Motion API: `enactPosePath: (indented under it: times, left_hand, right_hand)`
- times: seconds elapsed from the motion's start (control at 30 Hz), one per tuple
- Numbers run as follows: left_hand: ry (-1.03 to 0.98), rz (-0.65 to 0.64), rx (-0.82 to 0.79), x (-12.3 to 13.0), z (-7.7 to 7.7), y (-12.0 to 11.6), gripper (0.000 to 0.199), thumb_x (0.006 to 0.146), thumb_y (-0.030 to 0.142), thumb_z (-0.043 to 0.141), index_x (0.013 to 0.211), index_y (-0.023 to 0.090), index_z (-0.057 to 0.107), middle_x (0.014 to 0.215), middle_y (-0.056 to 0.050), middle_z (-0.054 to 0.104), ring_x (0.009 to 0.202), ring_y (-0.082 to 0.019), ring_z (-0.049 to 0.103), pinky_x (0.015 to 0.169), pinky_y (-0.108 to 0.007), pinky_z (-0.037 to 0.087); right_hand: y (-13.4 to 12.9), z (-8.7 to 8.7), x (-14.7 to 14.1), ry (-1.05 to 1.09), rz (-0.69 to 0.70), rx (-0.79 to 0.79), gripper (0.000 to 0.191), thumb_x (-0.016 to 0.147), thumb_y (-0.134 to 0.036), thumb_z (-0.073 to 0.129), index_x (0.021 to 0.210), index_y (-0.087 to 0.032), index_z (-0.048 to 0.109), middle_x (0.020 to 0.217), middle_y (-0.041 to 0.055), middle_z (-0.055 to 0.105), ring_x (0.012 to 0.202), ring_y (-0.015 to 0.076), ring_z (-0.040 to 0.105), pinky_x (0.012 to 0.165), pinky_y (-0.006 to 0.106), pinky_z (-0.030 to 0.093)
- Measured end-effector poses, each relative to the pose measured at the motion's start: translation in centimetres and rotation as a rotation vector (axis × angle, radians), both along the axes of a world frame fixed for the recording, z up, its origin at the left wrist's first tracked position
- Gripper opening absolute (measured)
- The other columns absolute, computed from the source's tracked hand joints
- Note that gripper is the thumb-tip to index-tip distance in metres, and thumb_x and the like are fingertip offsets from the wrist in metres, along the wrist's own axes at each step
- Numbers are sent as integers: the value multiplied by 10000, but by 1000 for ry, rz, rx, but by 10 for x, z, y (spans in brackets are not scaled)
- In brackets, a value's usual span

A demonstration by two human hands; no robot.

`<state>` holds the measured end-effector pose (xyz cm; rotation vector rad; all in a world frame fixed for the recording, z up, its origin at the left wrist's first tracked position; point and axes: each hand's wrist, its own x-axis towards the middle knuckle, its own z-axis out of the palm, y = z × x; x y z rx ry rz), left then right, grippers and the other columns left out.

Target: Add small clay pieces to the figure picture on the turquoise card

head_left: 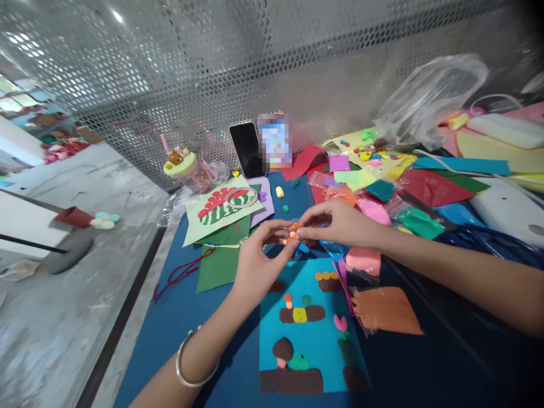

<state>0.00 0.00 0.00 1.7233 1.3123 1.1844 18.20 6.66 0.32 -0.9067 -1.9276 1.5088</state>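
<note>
2 hands, our left hand [258,258] and right hand [329,222], pinch an orange-and-blue clay figure [293,233] near the turquoise clay-picture sheet's [268,323] far edge, probably steadying soft clay from opposite sides. We see its orange end pointing away, blue towards the sheet; its long axis, partly hidden, seems to run between them.

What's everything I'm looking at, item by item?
Perforated metal panel: one, grey, back
Upright phone: one, black, before panel
Lidded transparent cup: one, yellow lid, back left
Watermelon-patterned paper: one, pale green, left
Plain paper sheets: several, green, left
Thin cord: one, red, left
Flat plastic packets: several, mixed colours, right
Crumpled plastic bag: one, clear, back right
Clay-decorated sheet: one, bright blue, front centre
Tabletop: one, dark blue, beneath
Small moulded piece: one, mostly orange, centre
Bracelet: one, silver, front left
Bare hands: two, centre, holding that piece
</note>
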Motion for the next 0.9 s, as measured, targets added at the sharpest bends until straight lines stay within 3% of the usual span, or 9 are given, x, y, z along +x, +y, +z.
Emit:
enactPosePath:
  times: [0.17,0.33,0.5,0.6,0.7,0.9]
  left_hand:
    - [70,8,32,-1,-3,3,217,820,253,655,1023,192,604,899,-36,695,791,-143,655,735,-275,548]
    - [406,102,165,-12,-7,12,129,866,245,581,977,192,619,900,-48,683,806,-170,618,757,-327,506]
    - [597,-25,132,-19,-13,31,133,861,181,557,972,178,630,946,-66,679,895,-204,616,785,-348,490]
    - [764,-84,119,-18,-17,43,183,852,164,558,1017,177,636,1006,-80,679,955,-244,604,816,-391,461]
    - [878,-31,159,-16,-20,47,209,856,163,549,1048,179,630,1018,-83,684,965,-270,598,797,-401,429]
    - [843,-2,176,-21,-19,42,180,874,187,523,1021,192,627,996,-58,694,943,-259,608,768,-383,401]
  right_hand:
    - [2,-3,4,16,1,7,251,748,-433,689,824,-193,692,707,17,698,651,156,661,672,310,544]
    - [11,-7,12,22,-34,77,238,757,-443,679,789,-207,690,754,22,713,684,153,664,659,292,539]
    - [20,-9,19,-68,-40,93,275,742,-453,687,818,-189,698,807,46,728,750,173,679,670,291,534]
    - [19,-5,22,-122,106,61,265,753,-426,679,869,-189,705,866,49,737,820,185,690,725,297,540]
    - [16,0,23,-193,291,117,222,767,-397,669,851,-197,718,915,41,740,875,186,685,790,298,527]
    - [17,-3,23,-228,315,170,180,779,-367,654,827,-205,718,928,30,742,879,176,680,799,280,515]
